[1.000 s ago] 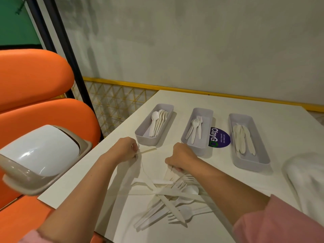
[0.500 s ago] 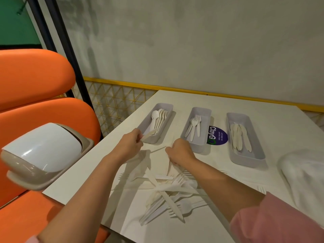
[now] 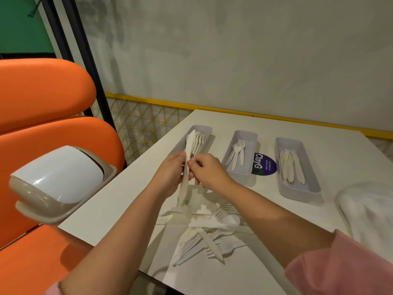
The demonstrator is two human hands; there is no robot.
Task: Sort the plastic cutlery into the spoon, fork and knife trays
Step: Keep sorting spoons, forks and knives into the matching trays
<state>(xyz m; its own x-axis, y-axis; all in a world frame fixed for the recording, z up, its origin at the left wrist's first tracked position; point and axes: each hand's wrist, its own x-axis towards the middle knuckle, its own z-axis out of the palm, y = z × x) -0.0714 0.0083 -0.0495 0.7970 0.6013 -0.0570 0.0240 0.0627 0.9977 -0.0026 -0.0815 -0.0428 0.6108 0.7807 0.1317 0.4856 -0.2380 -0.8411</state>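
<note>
hands have come together off the pile [image 3: 204, 233]; left hand [image 3: 170, 175] and right hand [image 3: 209, 169] both pinch one long white piece [image 3: 184, 190]; unsorted, type unclear

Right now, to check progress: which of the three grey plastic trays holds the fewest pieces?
The middle grey plastic tray, with three white plastic forks; the left tray and right tray hold more.

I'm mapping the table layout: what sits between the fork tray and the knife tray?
In the head view, a purple ClayGo sticker lies flat on the white table between the fork tray and the knife tray; nothing else shows there.
</note>
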